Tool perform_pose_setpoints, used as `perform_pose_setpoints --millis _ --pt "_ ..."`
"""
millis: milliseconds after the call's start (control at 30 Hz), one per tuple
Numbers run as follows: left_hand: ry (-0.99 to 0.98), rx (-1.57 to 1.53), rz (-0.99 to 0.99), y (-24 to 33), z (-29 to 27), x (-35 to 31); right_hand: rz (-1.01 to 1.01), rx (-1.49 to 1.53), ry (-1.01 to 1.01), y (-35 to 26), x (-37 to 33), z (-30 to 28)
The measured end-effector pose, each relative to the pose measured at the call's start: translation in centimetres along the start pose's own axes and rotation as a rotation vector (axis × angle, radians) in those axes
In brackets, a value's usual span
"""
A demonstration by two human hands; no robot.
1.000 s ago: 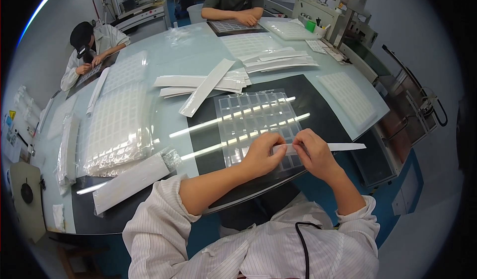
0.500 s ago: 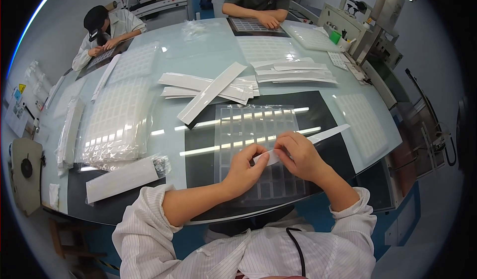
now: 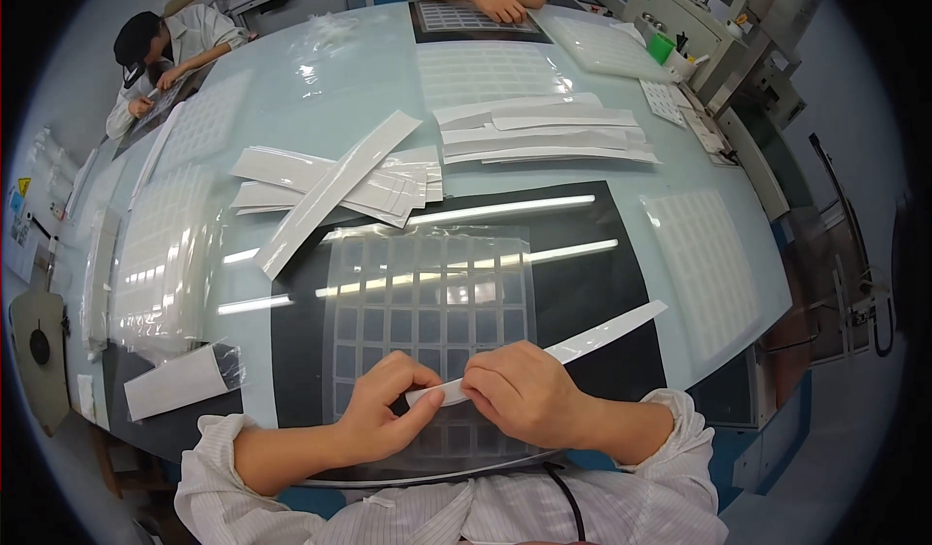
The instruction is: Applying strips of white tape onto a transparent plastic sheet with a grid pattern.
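Observation:
A narrow white strip (image 3: 607, 334) runs through both of my hands above a clear plastic sheet. My left hand (image 3: 390, 407) pinches the strip's left end between thumb and fingers. Close beside it, my right hand (image 3: 529, 395) grips the same strip, whose long end sticks out to the right. Beneath them the clear sheet (image 3: 398, 297), marked with a grid of pale rectangles, lies flat on a black mat (image 3: 582, 254). My hands cover part of its near side.
White strips lie in a crossed pile (image 3: 335, 184) and a stack (image 3: 544, 132) beyond the mat. Gridded sheets in clear wrap (image 3: 165, 264) are at left, another gridded sheet (image 3: 701, 264) at right. A wrapped white bundle (image 3: 180, 382) sits near left. Two people work across the table.
The view has shifted, so the table's contents appear farther left and my hands lower. Both hands still hold the strip, with its free end out to the right.

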State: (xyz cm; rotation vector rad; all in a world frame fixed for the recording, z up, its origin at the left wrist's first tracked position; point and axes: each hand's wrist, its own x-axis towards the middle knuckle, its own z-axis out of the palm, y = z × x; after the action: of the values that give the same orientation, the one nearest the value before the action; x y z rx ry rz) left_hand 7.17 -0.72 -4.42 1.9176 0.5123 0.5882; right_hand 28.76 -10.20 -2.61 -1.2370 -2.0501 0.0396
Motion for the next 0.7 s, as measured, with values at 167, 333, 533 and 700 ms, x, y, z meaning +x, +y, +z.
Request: perform_pose_setpoints --millis 167,333,533,700 --pt "-0.049 0.011 0.120 0.7 0.7 0.0 0.018 0.053 -0.031 0.1 -1.0 -0.4" --pt "-0.027 0.012 0.100 0.6 0.7 -0.2 0.005 0.121 -0.008 0.3 0.1 -0.7" --pt "0.006 0.011 0.062 0.1 1.1 -0.7 0.020 0.138 -0.003 0.6 0.1 0.6" --pt "0.010 -0.004 0.013 -0.1 1.1 -0.5 0.035 0.113 -0.006 0.5 0.2 0.2"
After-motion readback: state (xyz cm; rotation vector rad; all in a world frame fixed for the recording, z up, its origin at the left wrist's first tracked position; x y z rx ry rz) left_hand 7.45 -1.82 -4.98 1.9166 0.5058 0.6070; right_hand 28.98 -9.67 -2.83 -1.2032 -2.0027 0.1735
